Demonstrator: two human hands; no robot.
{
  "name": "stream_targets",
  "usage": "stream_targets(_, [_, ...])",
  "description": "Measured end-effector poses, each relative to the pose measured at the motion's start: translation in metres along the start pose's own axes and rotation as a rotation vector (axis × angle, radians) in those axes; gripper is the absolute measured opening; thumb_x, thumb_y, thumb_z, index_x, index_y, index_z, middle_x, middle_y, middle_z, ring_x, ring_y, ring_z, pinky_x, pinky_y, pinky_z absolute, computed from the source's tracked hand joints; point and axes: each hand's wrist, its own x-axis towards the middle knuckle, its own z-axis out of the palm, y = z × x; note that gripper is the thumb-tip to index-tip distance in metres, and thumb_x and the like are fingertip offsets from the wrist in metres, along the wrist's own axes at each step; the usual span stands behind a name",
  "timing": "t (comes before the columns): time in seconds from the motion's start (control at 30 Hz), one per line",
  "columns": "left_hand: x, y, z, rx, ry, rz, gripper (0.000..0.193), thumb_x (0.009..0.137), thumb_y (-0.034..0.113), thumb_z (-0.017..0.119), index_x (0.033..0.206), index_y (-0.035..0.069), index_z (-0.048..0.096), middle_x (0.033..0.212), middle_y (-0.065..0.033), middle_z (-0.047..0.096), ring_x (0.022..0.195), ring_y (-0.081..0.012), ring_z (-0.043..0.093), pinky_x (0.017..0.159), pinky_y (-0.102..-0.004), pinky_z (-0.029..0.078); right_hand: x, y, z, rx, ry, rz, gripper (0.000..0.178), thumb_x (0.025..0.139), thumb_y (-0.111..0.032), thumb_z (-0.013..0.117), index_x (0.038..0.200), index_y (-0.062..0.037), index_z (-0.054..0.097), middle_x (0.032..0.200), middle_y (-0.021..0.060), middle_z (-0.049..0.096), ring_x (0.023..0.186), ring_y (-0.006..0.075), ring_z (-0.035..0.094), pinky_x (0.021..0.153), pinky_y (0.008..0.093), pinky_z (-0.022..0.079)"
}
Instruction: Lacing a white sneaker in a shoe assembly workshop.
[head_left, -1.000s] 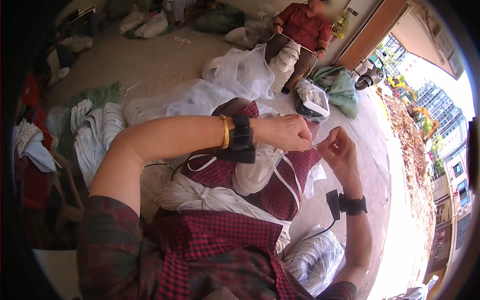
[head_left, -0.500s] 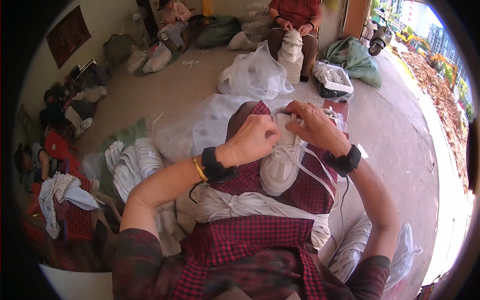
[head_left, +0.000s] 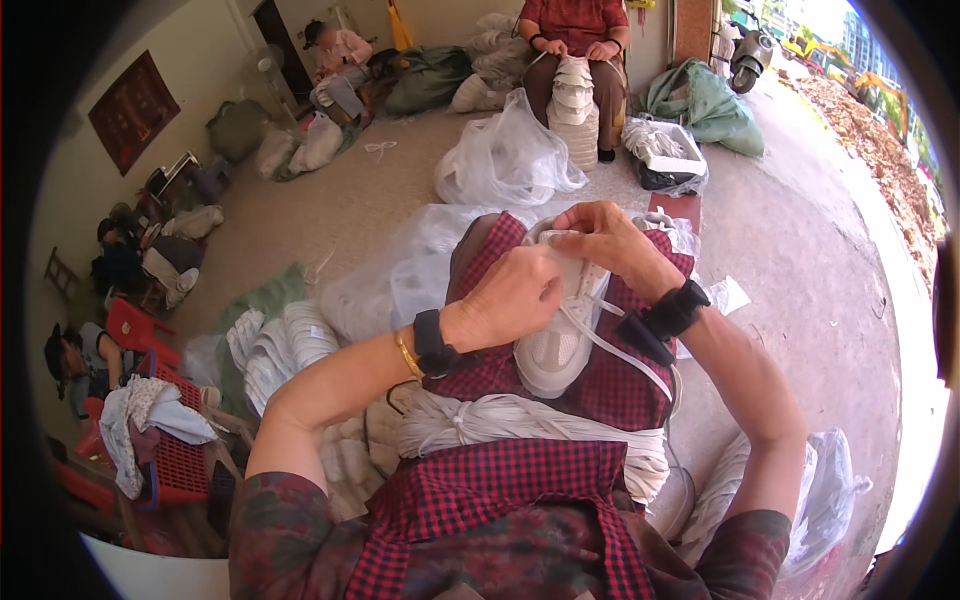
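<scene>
A white sneaker (head_left: 553, 358) rests on my lap over a red-and-black checked apron (head_left: 535, 465), its toe toward me. A flat white shoelace (head_left: 632, 362) runs through its upper eyelets and trails loosely to the right. My right hand (head_left: 618, 248) grips the sneaker near the tongue and collar, thumb and fingers closed. My left hand (head_left: 508, 298) is closed over the left side of the lacing; whatever its fingertips hold is hidden. Across my lap lies a tied bundle of white shoelaces (head_left: 520, 425).
Stacked white shoes (head_left: 290, 340) lie at my left, near a red basket (head_left: 180, 450) with cloths. Clear plastic bags (head_left: 510, 150) are on the floor ahead. A seated person (head_left: 575, 40) faces me behind a shoe stack (head_left: 573, 120). A white box of laces (head_left: 665, 150) stands right of them.
My left hand has moved down and right over the lacing. My right hand has shifted slightly left at the sneaker's collar. The person opposite has moved their hands apart.
</scene>
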Motion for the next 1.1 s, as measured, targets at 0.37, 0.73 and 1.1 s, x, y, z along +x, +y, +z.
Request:
stream_targets(0.37, [-0.002, 0.019, 0.005, -0.174, 0.12, -0.224, 0.01, 0.08, 0.002, 0.069, 0.088, -0.002, 0.067, 0.084, -0.0135, 0.067, 0.065, -0.0205, 0.063, 0.061, -0.0331, 0.05, -0.002, 0.002, -0.006, -0.022, -0.01, -0.013, 0.029, 0.081, -0.02, 0.078, 0.1, -0.0006, 0.07, 0.08, 0.0018, 0.066, 0.07, 0.009, 0.059, 0.061, 0.0269, 0.048])
stream_targets(0.73, [-0.011, 0.012, 0.006, -0.204, 0.254, -0.252, 0.017, 0.076, -0.001, 0.065, 0.093, 0.001, 0.061, 0.084, -0.0168, 0.066, 0.078, -0.0354, 0.066, 0.067, -0.0432, 0.05, -0.054, -0.029, 0.001, -0.524, 0.144, -0.61, 0.029, 0.079, -0.003, 0.066, 0.107, -0.002, 0.057, 0.098, 0.0097, 0.065, 0.094, 0.0297, 0.061, 0.076, 0.0392, 0.05])
stream_targets(1.1, [-0.001, -0.002, 0.005, 0.064, 0.448, -0.28, 0.035, 0.069, 0.02, 0.084, 0.088, 0.005, 0.058, 0.088, -0.0096, 0.052, 0.073, -0.0231, 0.056, 0.067, -0.036, 0.048, -0.042, -0.055, 0.028, -1.277, -0.087, -0.558, 0.041, 0.072, 0.0, 0.068, 0.108, 0.0024, 0.047, 0.088, 0.0142, 0.068, 0.103, 0.0323, 0.061, 0.081, 0.0418, 0.05])
